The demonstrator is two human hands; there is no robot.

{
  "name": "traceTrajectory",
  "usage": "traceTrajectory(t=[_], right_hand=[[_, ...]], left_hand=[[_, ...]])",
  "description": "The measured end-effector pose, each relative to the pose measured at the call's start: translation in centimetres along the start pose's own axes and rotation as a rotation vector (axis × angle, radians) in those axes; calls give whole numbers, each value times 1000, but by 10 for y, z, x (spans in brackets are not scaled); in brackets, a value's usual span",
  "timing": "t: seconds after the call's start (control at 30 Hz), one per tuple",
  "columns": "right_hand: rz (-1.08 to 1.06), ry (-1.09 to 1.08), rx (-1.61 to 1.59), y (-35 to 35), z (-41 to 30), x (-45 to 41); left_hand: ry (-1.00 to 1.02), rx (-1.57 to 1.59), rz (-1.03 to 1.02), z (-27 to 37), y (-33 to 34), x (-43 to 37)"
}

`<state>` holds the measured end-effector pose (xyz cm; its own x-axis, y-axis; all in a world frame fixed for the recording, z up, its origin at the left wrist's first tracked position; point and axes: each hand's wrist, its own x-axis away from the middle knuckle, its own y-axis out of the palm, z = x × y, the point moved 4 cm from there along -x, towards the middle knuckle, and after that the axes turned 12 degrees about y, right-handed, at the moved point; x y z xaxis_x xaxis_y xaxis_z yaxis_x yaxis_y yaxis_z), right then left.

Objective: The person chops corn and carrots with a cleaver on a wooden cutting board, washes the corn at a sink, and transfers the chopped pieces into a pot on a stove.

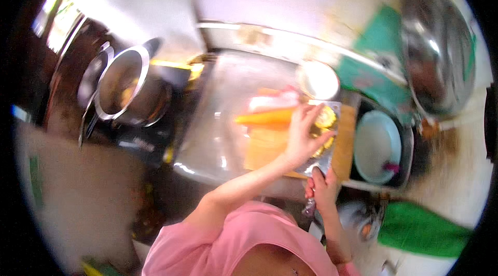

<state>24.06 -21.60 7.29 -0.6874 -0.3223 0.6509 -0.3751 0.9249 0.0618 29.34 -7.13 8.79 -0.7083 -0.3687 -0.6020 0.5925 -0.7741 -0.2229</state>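
Note:
Pieces of yellow corn (326, 116) lie on a broad cleaver blade (335, 109) above a wooden cutting board (266, 147). My left hand (305, 134) rests over the blade at the corn, its fingers spread around the pieces; blur hides how firmly they touch. My right hand (323, 188) is closed around the cleaver's handle at the near side of the board. An orange carrot (264, 117) lies to the left of my left hand, with a pinkish-white item (274, 101) just behind it, too blurred to name.
A white bowl (319, 80) stands behind the board. Right of it, a light blue basin (377, 147) sits in a sink (407, 159). At the left, a metal pot (122, 83) with food inside is on a stove (140, 145). A large metal lid or pan (439, 50) is at upper right.

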Motion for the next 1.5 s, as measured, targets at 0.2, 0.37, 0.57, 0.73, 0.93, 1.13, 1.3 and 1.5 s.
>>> traceTrajectory(t=[0.2,0.37,0.57,0.73,0.93,1.13,1.3,1.5], right_hand=[[-292,-131,205,142,-66,15],[-619,-154,355,295,-107,6],[-660,-167,473,443,-123,-15],[-703,-159,686,500,-117,-33],[-562,-375,766,457,-145,-30],[-154,-964,356,332,-101,-7],[156,-649,467,164,-32,22],[164,-373,949,6,37,29]], left_hand=[[39,-268,276,7,-177,-37],[78,-578,432,-12,-341,-67],[-236,-717,402,-78,-480,-72],[-471,-752,233,-158,-547,-43],[-459,-1113,-323,-181,-553,-63],[96,-554,-92,-36,-499,-67],[-52,-358,-132,-16,-431,-20],[-375,100,-414,-28,-280,32]])
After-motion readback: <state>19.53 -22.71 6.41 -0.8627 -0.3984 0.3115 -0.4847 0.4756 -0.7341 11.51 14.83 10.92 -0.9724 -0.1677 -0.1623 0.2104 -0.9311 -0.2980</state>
